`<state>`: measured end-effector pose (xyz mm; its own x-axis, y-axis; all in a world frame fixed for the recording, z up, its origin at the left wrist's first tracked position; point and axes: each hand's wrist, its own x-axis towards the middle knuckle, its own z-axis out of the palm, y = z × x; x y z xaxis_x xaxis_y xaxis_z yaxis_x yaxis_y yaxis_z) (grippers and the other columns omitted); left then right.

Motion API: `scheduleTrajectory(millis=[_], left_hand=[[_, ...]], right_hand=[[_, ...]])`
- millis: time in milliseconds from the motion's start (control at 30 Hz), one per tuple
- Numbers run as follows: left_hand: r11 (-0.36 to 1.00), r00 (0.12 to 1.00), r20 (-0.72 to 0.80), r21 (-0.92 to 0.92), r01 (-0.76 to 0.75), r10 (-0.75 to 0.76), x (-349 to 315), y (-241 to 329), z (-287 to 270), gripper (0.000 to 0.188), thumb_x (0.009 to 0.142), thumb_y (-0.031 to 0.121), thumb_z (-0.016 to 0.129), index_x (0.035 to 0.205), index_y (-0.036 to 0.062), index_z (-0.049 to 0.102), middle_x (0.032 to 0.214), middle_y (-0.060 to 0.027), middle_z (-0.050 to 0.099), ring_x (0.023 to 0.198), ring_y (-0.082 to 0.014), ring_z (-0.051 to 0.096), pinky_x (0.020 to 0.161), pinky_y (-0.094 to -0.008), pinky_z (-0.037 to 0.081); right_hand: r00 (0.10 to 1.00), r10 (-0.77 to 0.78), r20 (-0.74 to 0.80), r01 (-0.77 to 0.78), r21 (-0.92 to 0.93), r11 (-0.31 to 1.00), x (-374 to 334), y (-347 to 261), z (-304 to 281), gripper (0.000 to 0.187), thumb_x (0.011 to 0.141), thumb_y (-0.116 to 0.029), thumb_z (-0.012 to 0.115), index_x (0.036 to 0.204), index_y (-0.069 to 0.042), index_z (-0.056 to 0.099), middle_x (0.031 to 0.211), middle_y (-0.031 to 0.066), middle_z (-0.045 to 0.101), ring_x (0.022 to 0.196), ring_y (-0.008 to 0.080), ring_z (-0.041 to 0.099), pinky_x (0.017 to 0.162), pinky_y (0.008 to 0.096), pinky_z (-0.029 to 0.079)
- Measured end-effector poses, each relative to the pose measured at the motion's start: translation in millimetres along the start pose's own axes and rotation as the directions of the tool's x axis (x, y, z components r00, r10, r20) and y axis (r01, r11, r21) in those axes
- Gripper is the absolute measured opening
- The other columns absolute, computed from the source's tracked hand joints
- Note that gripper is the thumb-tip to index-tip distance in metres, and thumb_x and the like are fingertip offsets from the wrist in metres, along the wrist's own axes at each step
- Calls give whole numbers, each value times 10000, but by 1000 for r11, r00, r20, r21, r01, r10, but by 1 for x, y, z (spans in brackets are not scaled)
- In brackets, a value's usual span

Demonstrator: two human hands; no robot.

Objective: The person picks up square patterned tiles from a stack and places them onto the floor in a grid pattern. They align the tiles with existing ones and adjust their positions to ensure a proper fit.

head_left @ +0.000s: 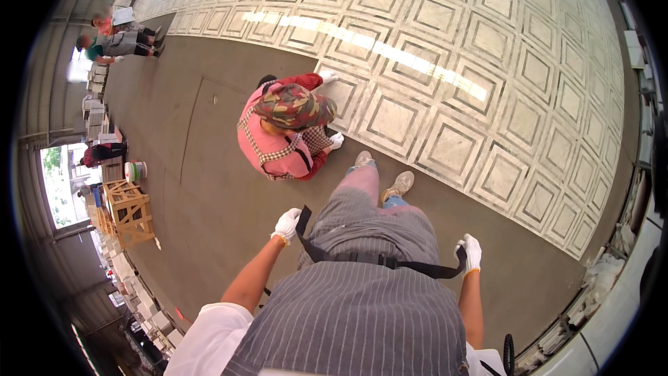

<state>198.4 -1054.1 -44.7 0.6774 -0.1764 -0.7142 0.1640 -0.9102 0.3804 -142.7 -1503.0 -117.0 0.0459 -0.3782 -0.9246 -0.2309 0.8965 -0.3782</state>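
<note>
A black waist strap (341, 257) with a small buckle runs across the front of my grey striped apron (348, 313). Both ends of it stick out to the sides. My left hand (287, 225), in a white knitted glove, is closed on the left end, which stands up beside the fingers. On the other side my right hand (471, 253), gloved the same way, grips the right end at hip height. My feet in light shoes (400, 185) stand on the grey floor near the edge of the laid tiles.
Just ahead to the left, a co-worker in a patterned cap (292, 107) crouches at the edge of the patterned marble tiles (396, 115). A wooden crate (130, 212) and a white bucket (136, 171) stand at the left. Further people (124, 43) are at the far left.
</note>
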Motion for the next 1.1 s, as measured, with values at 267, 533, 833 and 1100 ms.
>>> scheduleTrajectory(millis=[267, 533, 833, 1100], left_hand=[[996, 997, -72, 83, -25, 31, 8, 20, 1, 292, 865, 277, 539, 1006, 46, 648, 946, -155, 669, 914, -295, 634, 821, -369, 485], [999, 998, -62, 5, -31, 32, 3, 22, 9, 275, 856, 241, 555, 989, 18, 645, 892, -131, 667, 827, -229, 634, 767, -322, 492], [986, 984, -77, -69, 153, -158, -23, -3, 19, 308, 833, 313, 542, 982, 68, 656, 920, -144, 671, 899, -291, 634, 821, -371, 483], [988, 992, -42, -107, 114, -119, -31, -19, 24, 330, 856, 328, 551, 951, 35, 670, 940, -151, 674, 922, -277, 634, 840, -355, 476]], right_hand=[[997, -6, -77, -1, -89, 996, -8, 9, -15, 83, 850, -122, 535, 781, -81, 515, 613, 43, 475, 480, 154, 482, 429, 285, 418], [996, -52, -76, 37, -184, 982, -5, 4, -23, 119, 874, -139, 517, 906, -35, 566, 662, 63, 536, 537, 155, 518, 479, 287, 455], [990, -133, -36, 116, -304, 946, 2, -17, 18, 109, 863, -176, 539, 831, -72, 552, 656, 62, 534, 504, 159, 502, 446, 283, 441], [999, 7, 51, 17, -452, 892, -7, -18, 54, 177, 898, -223, 524, 994, -78, 558, 716, 59, 565, 529, 145, 529, 436, 278, 425]])
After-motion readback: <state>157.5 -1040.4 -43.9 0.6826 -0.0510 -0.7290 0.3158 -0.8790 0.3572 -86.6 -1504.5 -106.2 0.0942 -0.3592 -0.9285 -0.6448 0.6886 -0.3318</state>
